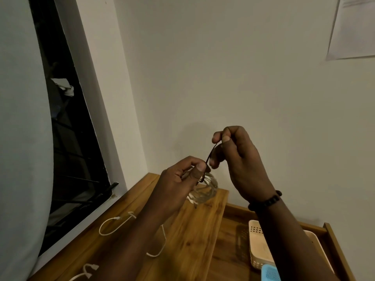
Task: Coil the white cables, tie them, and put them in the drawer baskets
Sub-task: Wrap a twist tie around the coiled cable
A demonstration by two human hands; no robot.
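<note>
Coiled white cable (205, 189) pinched in left hand (178, 183); right hand (237, 159) pinches dark tie (211, 154); cream basket (259, 246) sits in drawer (334, 244).

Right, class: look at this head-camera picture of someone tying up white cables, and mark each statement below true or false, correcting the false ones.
1. The left hand holds the coiled bundle of white cable. True.
2. The right hand pulls a dark thin tie strip. True.
3. The cream perforated plastic basket stands on the desk top. False: it sits in the open wooden drawer.
4. The right wrist is bare. False: it wears a black beaded bracelet.
</note>
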